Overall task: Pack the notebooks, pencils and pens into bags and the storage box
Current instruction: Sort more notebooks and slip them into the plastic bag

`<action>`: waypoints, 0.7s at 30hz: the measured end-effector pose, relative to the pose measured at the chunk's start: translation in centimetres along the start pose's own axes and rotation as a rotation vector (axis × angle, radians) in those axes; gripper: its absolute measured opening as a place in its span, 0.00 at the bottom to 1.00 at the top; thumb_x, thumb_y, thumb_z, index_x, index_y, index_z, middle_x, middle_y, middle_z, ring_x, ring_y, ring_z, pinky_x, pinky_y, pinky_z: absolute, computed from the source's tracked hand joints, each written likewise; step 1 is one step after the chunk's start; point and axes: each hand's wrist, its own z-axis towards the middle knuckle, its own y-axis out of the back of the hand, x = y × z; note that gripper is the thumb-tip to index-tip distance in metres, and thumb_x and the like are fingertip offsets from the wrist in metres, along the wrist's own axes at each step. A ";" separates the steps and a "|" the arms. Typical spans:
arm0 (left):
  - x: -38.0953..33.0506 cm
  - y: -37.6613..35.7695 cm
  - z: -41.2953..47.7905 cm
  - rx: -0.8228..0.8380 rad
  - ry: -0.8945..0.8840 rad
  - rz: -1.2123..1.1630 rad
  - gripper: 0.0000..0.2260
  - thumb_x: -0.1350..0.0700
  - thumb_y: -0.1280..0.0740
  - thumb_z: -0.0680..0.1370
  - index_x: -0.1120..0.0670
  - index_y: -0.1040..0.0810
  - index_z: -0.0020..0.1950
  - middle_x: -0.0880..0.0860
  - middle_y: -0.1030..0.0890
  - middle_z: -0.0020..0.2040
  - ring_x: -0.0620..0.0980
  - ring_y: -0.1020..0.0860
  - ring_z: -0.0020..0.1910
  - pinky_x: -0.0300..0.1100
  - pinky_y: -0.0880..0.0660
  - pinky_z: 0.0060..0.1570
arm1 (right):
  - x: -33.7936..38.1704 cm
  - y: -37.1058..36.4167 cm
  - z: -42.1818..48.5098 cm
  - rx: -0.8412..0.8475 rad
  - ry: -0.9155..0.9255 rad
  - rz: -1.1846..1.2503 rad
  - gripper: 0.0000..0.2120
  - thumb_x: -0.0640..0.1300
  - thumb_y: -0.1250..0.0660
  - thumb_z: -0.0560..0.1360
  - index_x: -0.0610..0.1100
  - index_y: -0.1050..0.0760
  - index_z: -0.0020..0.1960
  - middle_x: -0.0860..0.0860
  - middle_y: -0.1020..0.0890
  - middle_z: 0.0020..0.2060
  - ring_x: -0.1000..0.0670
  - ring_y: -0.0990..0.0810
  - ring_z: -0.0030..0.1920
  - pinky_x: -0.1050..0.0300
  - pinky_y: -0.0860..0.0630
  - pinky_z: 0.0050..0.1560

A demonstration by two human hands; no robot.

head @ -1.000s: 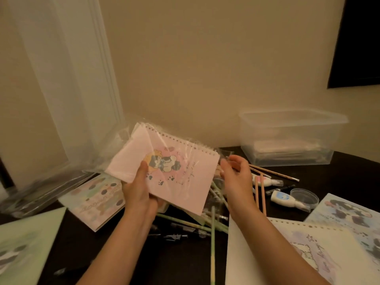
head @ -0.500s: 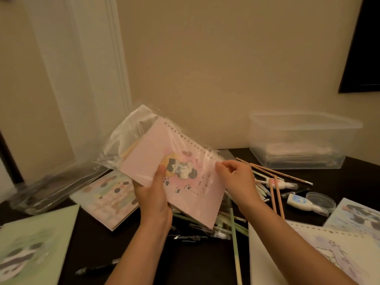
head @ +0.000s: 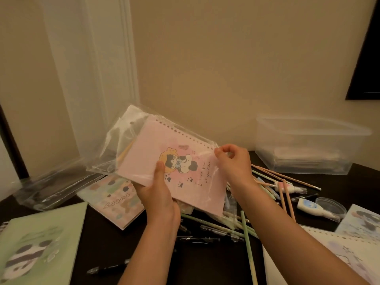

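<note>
Mid-frame, gripping notebook (head: 144, 155) with left hand (head: 158, 194), pinching bag (head: 112, 147) edge with right hand (head: 234, 161), just tug evenly over the corner.

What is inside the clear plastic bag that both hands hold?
Inside the clear plastic bag are a pink spiral notebook with a cartoon cover and a pale orange pencil at its left edge. Whatever lies behind the notebook is covered by it.

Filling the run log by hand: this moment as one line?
left hand grips pink notebook | right hand pinches clear bag edge | notebook partly inside bag | storage box on table, apart
</note>
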 end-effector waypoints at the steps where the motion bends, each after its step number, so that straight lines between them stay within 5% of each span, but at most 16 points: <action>1: 0.0 0.0 0.0 0.000 -0.017 -0.001 0.17 0.60 0.31 0.75 0.48 0.27 0.62 0.51 0.18 0.55 0.49 0.18 0.52 0.51 0.21 0.50 | 0.2 0.0 -0.2 0.007 0.013 0.023 0.10 0.48 0.34 0.76 0.51 0.24 0.36 0.48 0.22 0.47 0.45 0.25 0.53 0.46 0.26 0.56; 6: -0.4 0.0 0.2 -0.029 -0.033 -0.016 0.15 0.60 0.32 0.76 0.47 0.27 0.60 0.50 0.19 0.55 0.49 0.19 0.52 0.51 0.20 0.49 | 0.8 0.0 -0.4 0.066 0.066 0.005 0.06 0.46 0.39 0.79 0.48 0.30 0.44 0.52 0.21 0.38 0.50 0.23 0.44 0.49 0.26 0.51; 8: -0.5 0.1 0.2 -0.019 -0.040 -0.019 0.17 0.60 0.32 0.76 0.48 0.28 0.62 0.50 0.19 0.55 0.49 0.19 0.52 0.49 0.20 0.48 | 1.5 0.5 -0.1 0.188 -0.042 0.081 0.02 0.41 0.42 0.80 0.46 0.32 0.49 0.51 0.19 0.37 0.52 0.23 0.41 0.55 0.27 0.43; 11: -0.5 0.0 0.4 -0.019 -0.039 -0.021 0.18 0.60 0.32 0.76 0.49 0.29 0.64 0.50 0.19 0.56 0.48 0.19 0.52 0.48 0.20 0.47 | 2.2 1.0 0.2 0.361 -0.157 0.204 0.09 0.38 0.37 0.78 0.45 0.31 0.56 0.49 0.18 0.38 0.54 0.25 0.36 0.59 0.30 0.38; 14: -0.5 0.2 0.5 -0.011 -0.029 -0.023 0.16 0.60 0.33 0.76 0.48 0.28 0.61 0.50 0.19 0.55 0.48 0.18 0.50 0.46 0.20 0.44 | 1.8 0.8 0.3 0.348 -0.162 0.270 0.14 0.40 0.31 0.75 0.48 0.27 0.59 0.48 0.21 0.42 0.53 0.25 0.38 0.59 0.30 0.38; 21: -0.5 0.3 0.5 -0.017 -0.007 -0.028 0.17 0.60 0.32 0.76 0.48 0.28 0.62 0.50 0.19 0.54 0.49 0.18 0.50 0.52 0.20 0.48 | 1.4 0.7 0.0 0.304 -0.161 0.422 0.11 0.39 0.36 0.78 0.46 0.23 0.58 0.54 0.23 0.38 0.58 0.28 0.34 0.68 0.31 0.31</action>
